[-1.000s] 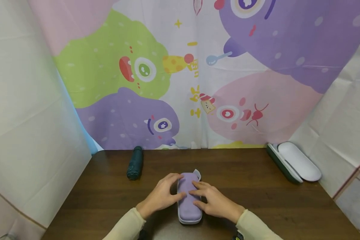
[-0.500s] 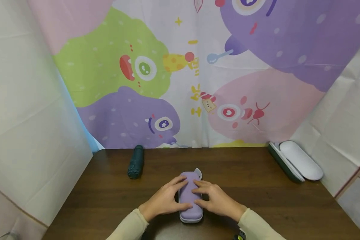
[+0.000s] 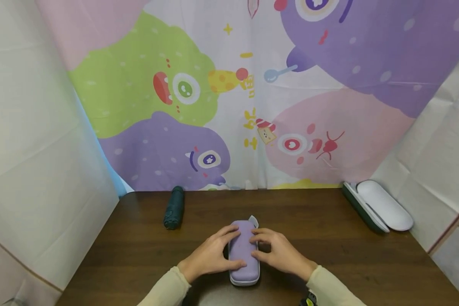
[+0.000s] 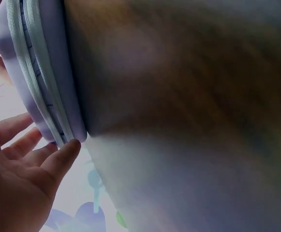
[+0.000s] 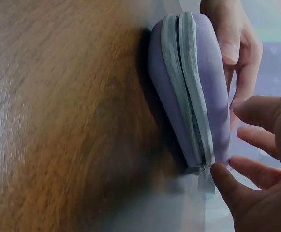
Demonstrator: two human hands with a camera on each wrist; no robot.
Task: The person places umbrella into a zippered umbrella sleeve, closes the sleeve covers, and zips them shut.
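A purple zip case (image 3: 243, 255) lies lengthwise near the front middle of the table, its light tab (image 3: 254, 221) at the far end. The left hand (image 3: 213, 254) rests on it from the left, thumb and fingertips spread over the lid. From the right, the right hand (image 3: 281, 253) touches the lid's edge with bent, relaxed fingers. A dark gap runs between the pale zipper bands (image 5: 198, 82) in the right wrist view, where a right fingertip is at the tab (image 5: 206, 181). In the left wrist view, left fingers (image 4: 24, 169) reach the case's far end.
A dark green rolled object (image 3: 174, 208) lies at the back left of the brown table (image 3: 137, 263). At the back right stands an open case, dark green outside and white inside (image 3: 384, 206). A cartoon-printed cloth (image 3: 237, 161) hangs behind the table.
The left thumb has shifted right and nearer over the lid. The right fingertips have drawn back from the middle of the lid to its right edge. The case has hardly moved.
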